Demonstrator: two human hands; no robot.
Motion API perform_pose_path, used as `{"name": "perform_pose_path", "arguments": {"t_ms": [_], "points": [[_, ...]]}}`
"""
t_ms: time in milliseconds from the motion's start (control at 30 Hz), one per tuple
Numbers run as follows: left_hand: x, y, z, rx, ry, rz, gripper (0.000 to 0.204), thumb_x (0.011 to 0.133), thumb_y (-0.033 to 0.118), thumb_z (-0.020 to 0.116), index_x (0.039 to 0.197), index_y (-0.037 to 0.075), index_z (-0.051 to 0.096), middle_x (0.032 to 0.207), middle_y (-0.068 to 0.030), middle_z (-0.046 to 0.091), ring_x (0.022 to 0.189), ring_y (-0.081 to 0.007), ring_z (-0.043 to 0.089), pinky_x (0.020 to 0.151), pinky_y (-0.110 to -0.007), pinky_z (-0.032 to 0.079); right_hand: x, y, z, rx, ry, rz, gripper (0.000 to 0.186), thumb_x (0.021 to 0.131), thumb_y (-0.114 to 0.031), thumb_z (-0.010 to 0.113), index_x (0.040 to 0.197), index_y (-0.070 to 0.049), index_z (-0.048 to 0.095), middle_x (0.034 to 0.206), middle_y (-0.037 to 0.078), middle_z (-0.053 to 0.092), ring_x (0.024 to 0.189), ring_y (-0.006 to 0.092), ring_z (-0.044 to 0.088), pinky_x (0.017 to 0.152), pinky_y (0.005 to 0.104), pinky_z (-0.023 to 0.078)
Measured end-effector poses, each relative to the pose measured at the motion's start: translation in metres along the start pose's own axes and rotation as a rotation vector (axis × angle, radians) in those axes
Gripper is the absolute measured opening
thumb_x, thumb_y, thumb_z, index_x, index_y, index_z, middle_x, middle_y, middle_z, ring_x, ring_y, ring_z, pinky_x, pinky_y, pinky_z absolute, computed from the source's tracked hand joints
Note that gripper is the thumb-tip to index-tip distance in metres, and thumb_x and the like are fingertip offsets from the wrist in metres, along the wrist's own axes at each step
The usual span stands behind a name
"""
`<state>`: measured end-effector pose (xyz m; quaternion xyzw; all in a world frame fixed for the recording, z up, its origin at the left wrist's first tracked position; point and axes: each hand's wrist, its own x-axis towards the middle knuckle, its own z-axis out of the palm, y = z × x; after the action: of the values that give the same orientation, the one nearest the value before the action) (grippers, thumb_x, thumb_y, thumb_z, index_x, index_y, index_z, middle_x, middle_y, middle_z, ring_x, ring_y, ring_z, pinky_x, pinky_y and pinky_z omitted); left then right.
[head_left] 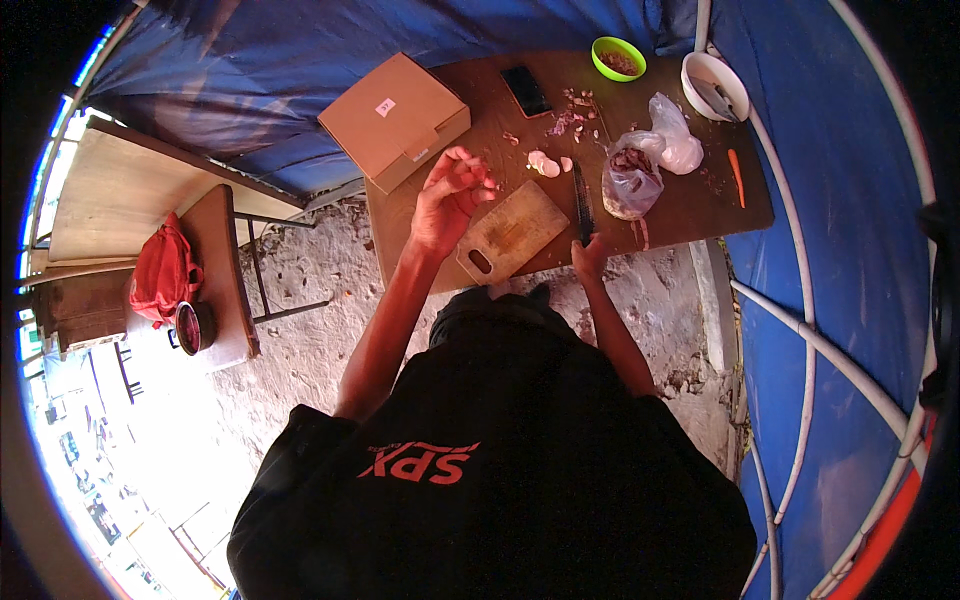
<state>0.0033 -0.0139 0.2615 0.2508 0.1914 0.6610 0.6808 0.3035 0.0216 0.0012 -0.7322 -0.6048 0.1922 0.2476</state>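
Your right hand (pixel 592 258) grips the knife (pixel 583 200) at centre frame, just right of the cutting board (pixel 520 228). Your left hand (pixel 442 212), left of the board, is half-curled; I cannot tell whether it holds anything. A careless rightward swing could slit the plastic bag (pixel 630 185). Blue tarp (pixel 250 45) backs the brown table (pixel 395 235), upper centre, above rough, pale ground (pixel 310 270).

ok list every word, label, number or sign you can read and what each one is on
I won't copy the print out, but here is where it stands:
Cardboard box: a short printed number on a white label on top.
Same box: a small pale mark near the edge, too small to read.
Black shirt: large red lettering, upside down here; a smaller line beside it is too small to read.
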Motion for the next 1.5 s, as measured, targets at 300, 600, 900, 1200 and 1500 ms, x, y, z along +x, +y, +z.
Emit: {"name": "perform_pose_path", "arguments": {"t_ms": [300,600,900,1200,1500], "points": [[0.004,0.032,0.01,0.03,-0.034,-0.037,0.02,0.09,0.007,0.057,0.111,0.006,0.056,0.109,-0.0108,0.062,0.091,-0.0201,0.063,0.075,-0.03,0.053,-0.008,0.016,0.014,0.0,0.066,0.044,0.039,0.072,-0.019,0.072,0.103,-0.001,0.056,0.099,0.022,0.061,0.097,0.04,0.061,0.083,0.049,0.048],[-0.009,0.043,0.02,-0.572,-0.005,-0.31,0.037,0.093,-0.002,0.047,0.129,-0.011,0.041,0.142,-0.0269,0.039,0.137,-0.0349,0.036,0.117,-0.04,0.032,-0.005,-0.015,0.019,0.039,0.127,0.33,0.043,0.071,-0.035,0.075,0.095,-0.001,0.063,0.084,0.018,0.067,0.081,0.0352,0.066,0.075,0.0429,0.05],[-0.003,0.018,-0.036,0.215,0.01,-0.406,0.034,0.093,0.006,0.047,0.125,-0.003,0.054,0.107,-0.0113,0.062,0.091,-0.0157,0.06,0.077,-0.026,0.049,-0.069,-0.122,-0.063,0.265,0.291,0.094,0.037,0.079,-0.029,0.077,0.098,-0.002,0.06,0.088,0.015,0.066,0.081,0.0323,0.065,0.074,0.0422,0.05],[0.085,-0.095,-0.086,1.58,0.274,-0.187,0.103,0.066,0.06,0.07,0.129,-0.014,0.036,0.104,-0.0221,0.061,0.101,-0.0315,0.063,0.083,-0.035,0.051,-0.098,-0.17,-0.077,0.134,0.233,-0.069,0.036,0.074,-0.023,0.081,0.097,-0.005,0.06,0.086,0.014,0.067,0.08,0.0325,0.066,0.072,0.0409,0.051],[0.135,-0.132,-0.174,1.256,0.546,-0.434,0.098,0.07,0.05,0.077,0.136,-0.005,0.03,0.107,-0.0199,0.067,0.073,-0.0243,0.067,0.067,-0.041,0.056,-0.106,-0.15,-0.08,0.094,0.118,0.09,0.036,0.075,-0.027,0.079,0.095,-0.004,0.061,0.086,0.016,0.068,0.08,0.0329,0.067,0.071,0.041,0.051]]}}
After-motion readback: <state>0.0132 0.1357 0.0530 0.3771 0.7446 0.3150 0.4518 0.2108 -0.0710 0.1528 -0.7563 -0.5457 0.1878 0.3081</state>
